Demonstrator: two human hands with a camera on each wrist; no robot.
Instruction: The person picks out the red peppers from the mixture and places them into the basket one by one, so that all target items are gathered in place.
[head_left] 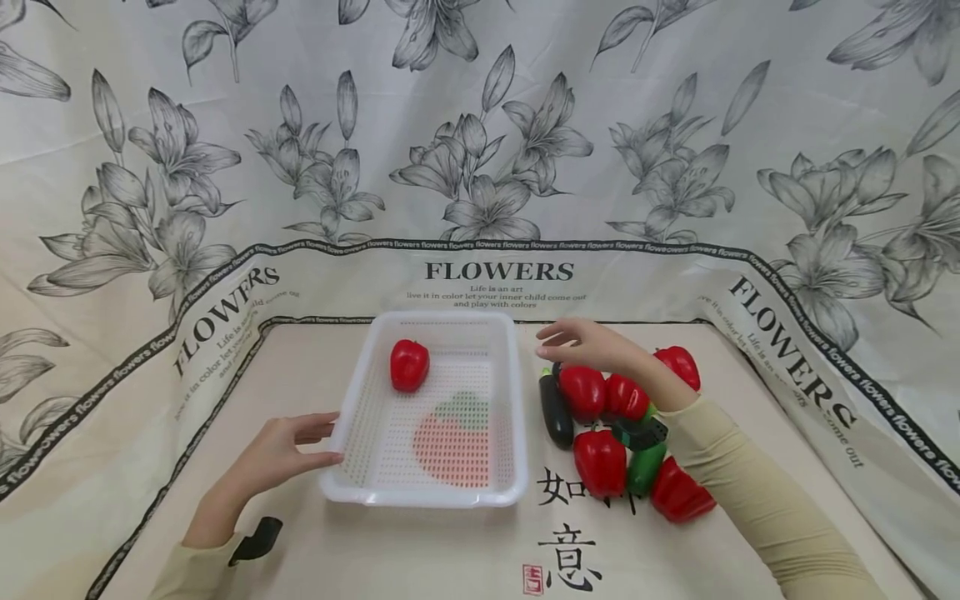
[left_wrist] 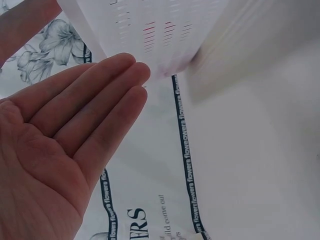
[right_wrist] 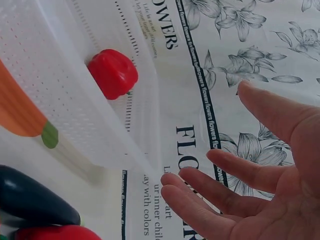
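Brushed black characters (head_left: 568, 557) and a small red seal mark (head_left: 532, 579) show on the pale desk (head_left: 420, 554) toward its near edge, just right of the middle. I judge the work to be at an early stage: one red pepper (head_left: 409, 365) lies in the white basket (head_left: 420, 498), and at least seven vegetables are left outside, between it and the desk's right edge. Nearest me among these are a ridged red pepper (head_left: 680, 493), a green vegetable (head_left: 647, 469) and a blocky red pepper (head_left: 600, 464), side by side.

On the desk's left side, my left hand (head_left: 281, 450) is at the basket's left wall. Its fingers are nearly straight and relaxed, the thumb apart from them; the tips seem to meet the wall, though I cannot be sure of firm contact, and they grasp nothing.

Farther back lie a dark eggplant (head_left: 556, 408), just right of the basket, and a pair of red peppers (head_left: 582, 392). The basket's lone pepper rests toward its far left corner, apart from both hands.

My right hand (head_left: 588, 343) hovers near the basket's far right corner, its fingers loosely bent, spread and released, holding nothing and not visibly touching the rim. Toward the desk's far right corner lies one last red pepper (head_left: 682, 365). Past the far edge rises a flower-printed cloth (head_left: 450, 100).
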